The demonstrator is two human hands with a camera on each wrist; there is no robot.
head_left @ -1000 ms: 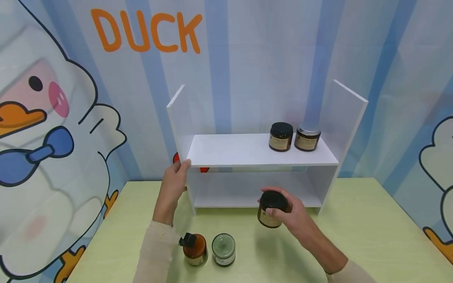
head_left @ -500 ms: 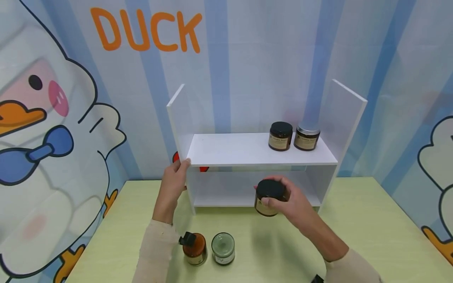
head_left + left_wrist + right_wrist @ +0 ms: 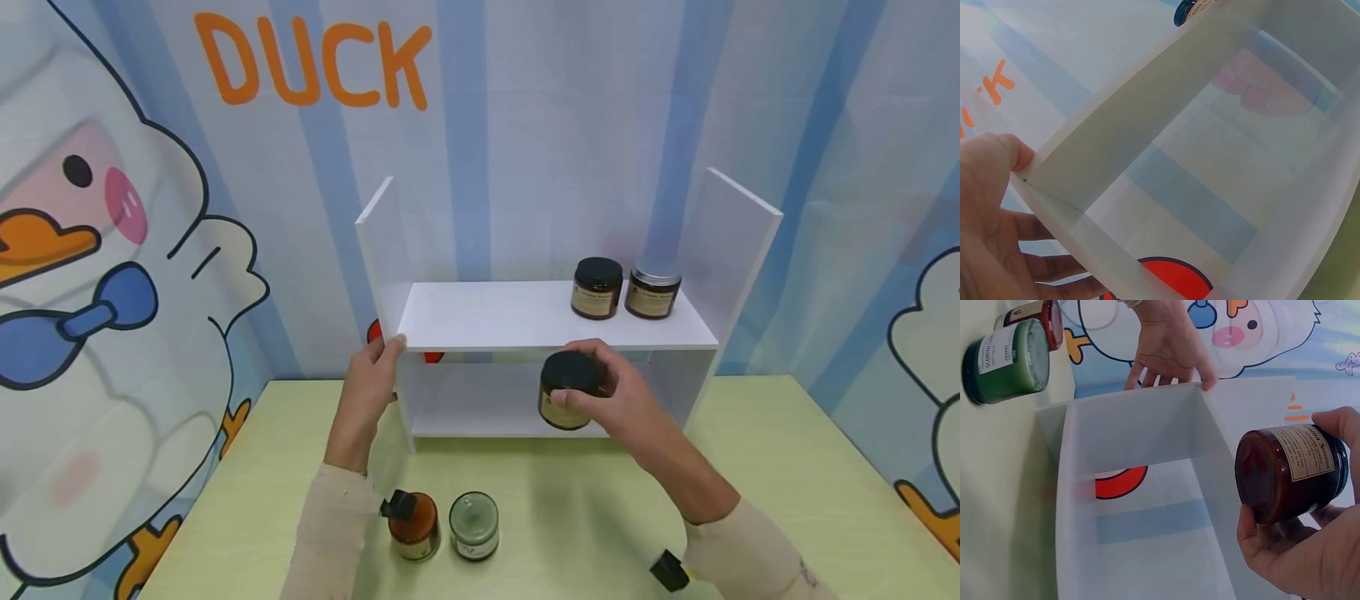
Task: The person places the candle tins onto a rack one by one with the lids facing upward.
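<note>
My right hand (image 3: 628, 408) grips a dark amber glass jar (image 3: 566, 387) with a black lid and tan label. It holds the jar upright in front of the white two-tier shelf (image 3: 480, 317), near the front edge of the upper board. In the right wrist view the label of the jar (image 3: 1302, 453) faces up and its dark base shows. My left hand (image 3: 367, 375) holds the shelf's left side panel where it meets the upper board. The left wrist view shows my thumb (image 3: 1021, 153) at the front corner, with the other fingers along the panel's outer side.
A black-lidded jar (image 3: 597, 288) and a silver-lidded jar (image 3: 652, 290) stand at the right of the upper board. On the green table (image 3: 787, 483), an amber bottle-like jar (image 3: 415, 529) and a green glass jar (image 3: 474, 527) stand in front of the shelf. A duck-printed backdrop (image 3: 525, 125) hangs behind.
My right hand has raised the jar from in front of the lower board toward the upper board's front edge. My left hand stays on the side panel.
</note>
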